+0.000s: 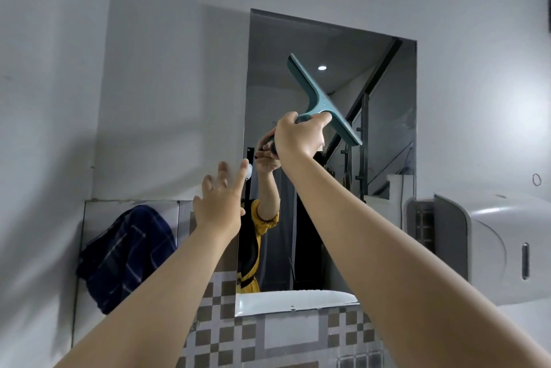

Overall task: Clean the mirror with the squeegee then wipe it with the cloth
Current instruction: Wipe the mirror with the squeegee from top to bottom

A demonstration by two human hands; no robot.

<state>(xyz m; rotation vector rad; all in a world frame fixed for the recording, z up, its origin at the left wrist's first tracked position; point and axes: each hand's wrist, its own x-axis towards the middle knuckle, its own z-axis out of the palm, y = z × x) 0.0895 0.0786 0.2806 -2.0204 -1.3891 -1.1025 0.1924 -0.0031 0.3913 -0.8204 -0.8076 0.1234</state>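
Note:
A tall frameless mirror (384, 117) hangs on the white wall. My right hand (299, 136) grips the handle of a teal squeegee (323, 99), whose long blade lies tilted against the glass in the mirror's upper middle. My left hand (219, 203) is raised with fingers spread, its fingertips at the mirror's left edge near a small white knob (249, 171). A dark blue checked cloth (126, 257) hangs on the wall to the lower left of the mirror. The mirror reflects my arm, a yellow sleeve and a staircase.
A white wall-mounted dispenser (489, 248) sticks out at the right of the mirror. Brown and white checked tiles (220, 335) cover the wall below. The white rim of a basin (298, 300) shows at the mirror's foot.

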